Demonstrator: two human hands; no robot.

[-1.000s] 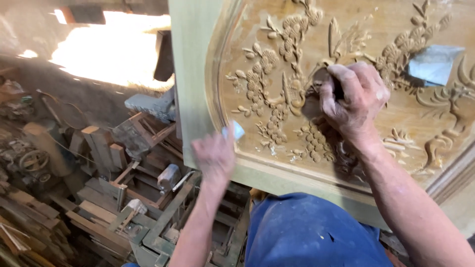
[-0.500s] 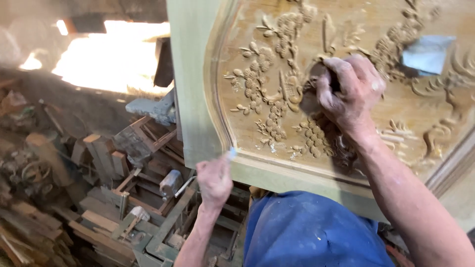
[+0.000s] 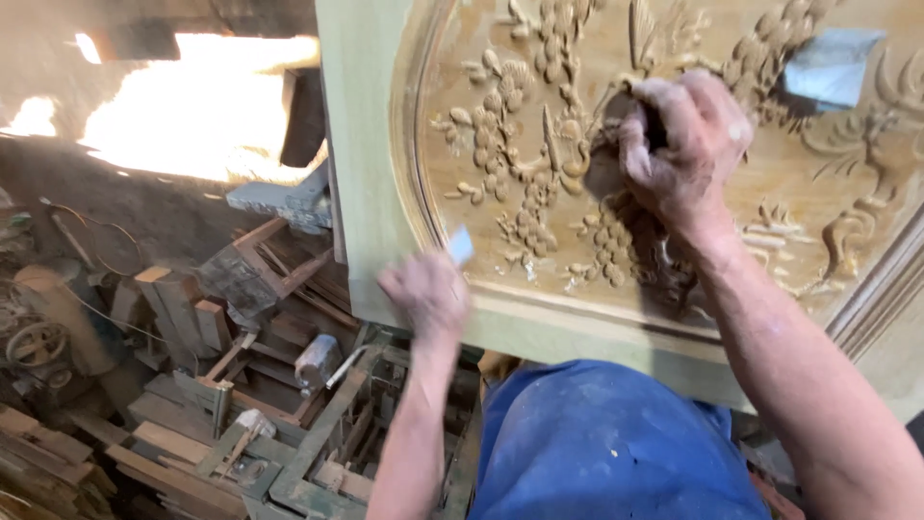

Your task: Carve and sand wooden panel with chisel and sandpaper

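Observation:
A large carved wooden panel point(image 3: 539, 193) with raised flower and leaf reliefs fills the upper right. My right hand point(image 3: 679, 144) presses a dark lump of filler paste point(image 3: 604, 171) against the carving near its middle. My left hand point(image 3: 428, 294) is at the panel's lower left border, fingers closed on a small pale scraper point(image 3: 460, 246) whose blade tip sticks up. A second flat grey blade point(image 3: 828, 67) rests on the carving at the upper right. Blue clothing point(image 3: 616, 443) covers my body below the panel.
Below and left lies a jumble of wood offcuts point(image 3: 173, 299), frames point(image 3: 318, 453) and machine parts point(image 3: 38, 342) on the workshop floor. Bright sunlight point(image 3: 192, 106) washes out the ground at the upper left.
My left hand dropped away from the carving toward the lower border, then came back up a little with the scraper. My right hand stays pressed on the same spot.

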